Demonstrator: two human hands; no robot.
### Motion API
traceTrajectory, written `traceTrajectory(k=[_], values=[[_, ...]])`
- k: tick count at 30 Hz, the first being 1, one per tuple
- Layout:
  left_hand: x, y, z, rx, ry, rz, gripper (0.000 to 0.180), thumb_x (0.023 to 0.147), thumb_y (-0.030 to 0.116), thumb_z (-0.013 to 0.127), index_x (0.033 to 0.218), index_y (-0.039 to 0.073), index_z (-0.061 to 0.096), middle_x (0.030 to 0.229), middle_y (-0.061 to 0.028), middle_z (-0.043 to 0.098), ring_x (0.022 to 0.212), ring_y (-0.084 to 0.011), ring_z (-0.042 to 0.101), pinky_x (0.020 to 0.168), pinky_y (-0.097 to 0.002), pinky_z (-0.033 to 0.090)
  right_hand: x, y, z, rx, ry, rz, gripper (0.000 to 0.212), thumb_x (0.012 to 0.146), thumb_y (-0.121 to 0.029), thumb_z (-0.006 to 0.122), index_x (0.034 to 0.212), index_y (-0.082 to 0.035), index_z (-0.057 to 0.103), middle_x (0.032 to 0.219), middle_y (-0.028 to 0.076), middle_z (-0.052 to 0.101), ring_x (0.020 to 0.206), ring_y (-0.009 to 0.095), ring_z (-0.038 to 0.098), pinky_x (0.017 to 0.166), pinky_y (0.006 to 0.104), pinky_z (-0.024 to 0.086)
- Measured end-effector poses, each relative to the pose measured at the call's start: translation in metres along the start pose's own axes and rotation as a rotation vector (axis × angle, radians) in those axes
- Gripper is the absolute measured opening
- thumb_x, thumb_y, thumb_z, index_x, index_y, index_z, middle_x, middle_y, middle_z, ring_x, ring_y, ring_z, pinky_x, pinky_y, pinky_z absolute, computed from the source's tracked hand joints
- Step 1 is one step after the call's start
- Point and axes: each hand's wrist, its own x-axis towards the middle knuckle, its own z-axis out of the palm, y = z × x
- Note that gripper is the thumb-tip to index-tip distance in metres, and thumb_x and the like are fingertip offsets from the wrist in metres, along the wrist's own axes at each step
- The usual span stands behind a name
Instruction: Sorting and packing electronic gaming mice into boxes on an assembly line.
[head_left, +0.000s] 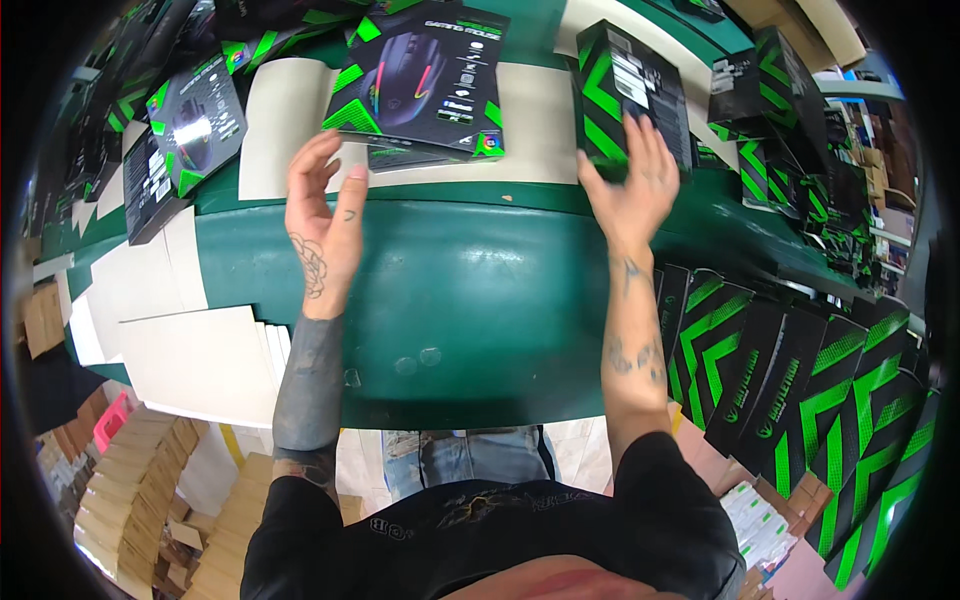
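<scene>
A black mouse box with green corners and a picture of a mouse lies across a cream card sheet, over another dark box whose edge shows beneath. Near its lower left corner is my left hand, empty, with thumb and fingers apart. My right hand reaches over the near end of a second black-and-green box, fingers stretched out. Whether those fingertips touch the box or hover just above it, I cannot tell. That box shows a white label on its upper face.
More mouse boxes pile up at the far left, others at the far right. Cream card sheets are stacked on the green table at left. Large black-and-green cartons stand at right; brown cardboard sits low at left.
</scene>
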Motion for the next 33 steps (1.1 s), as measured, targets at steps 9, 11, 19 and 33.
traceTrajectory(k=[9, 11, 19, 33], values=[[0.013, 0.033, 0.012, -0.458, -0.664, -0.017, 0.064, 0.085, 0.040, 0.051, 0.132, 0.001, 0.032, 0.135, -0.0150, 0.034, 0.120, -0.0242, 0.040, 0.101, -0.0358, 0.027, -0.011, -0.054, -0.060, 1.618, -0.254, 1.145, 0.049, 0.087, -0.050, 0.044, 0.102, -0.005, 0.056, 0.094, 0.007, 0.058, 0.085, 0.016, 0.055, 0.078, 0.0278, 0.044], [0.008, 0.027, 0.005, -0.548, -0.735, -0.217, 0.071, 0.084, 0.047, 0.048, 0.133, 0.000, 0.028, 0.136, -0.0156, 0.033, 0.123, -0.0236, 0.037, 0.103, -0.0344, 0.023, -0.015, -0.065, -0.049, 1.667, -0.323, 1.388, 0.042, 0.085, -0.048, 0.050, 0.091, -0.007, 0.059, 0.086, 0.004, 0.061, 0.075, 0.013, 0.058, 0.072, 0.0251, 0.046], [-0.014, -0.002, -0.020, -0.512, -0.692, -0.322, 0.088, 0.073, 0.066, 0.051, 0.128, 0.000, 0.033, 0.126, -0.0104, 0.043, 0.118, -0.0176, 0.041, 0.099, -0.0300, 0.033, -0.042, -0.078, -0.023, 1.504, -0.345, 1.329, 0.051, 0.084, -0.049, 0.052, 0.102, -0.001, 0.057, 0.093, 0.011, 0.061, 0.073, 0.015, 0.062, 0.064, 0.0250, 0.051], [0.004, 0.023, -0.023, -0.613, -0.690, -0.426, 0.078, 0.071, 0.032, 0.062, 0.134, 0.002, 0.027, 0.129, -0.0144, 0.041, 0.118, -0.0214, 0.041, 0.098, -0.0291, 0.032, -0.059, -0.040, 0.015, 1.412, -0.179, 1.278, 0.045, 0.087, -0.042, 0.050, 0.101, 0.000, 0.057, 0.092, 0.009, 0.060, 0.079, 0.016, 0.059, 0.074, 0.0273, 0.047]])
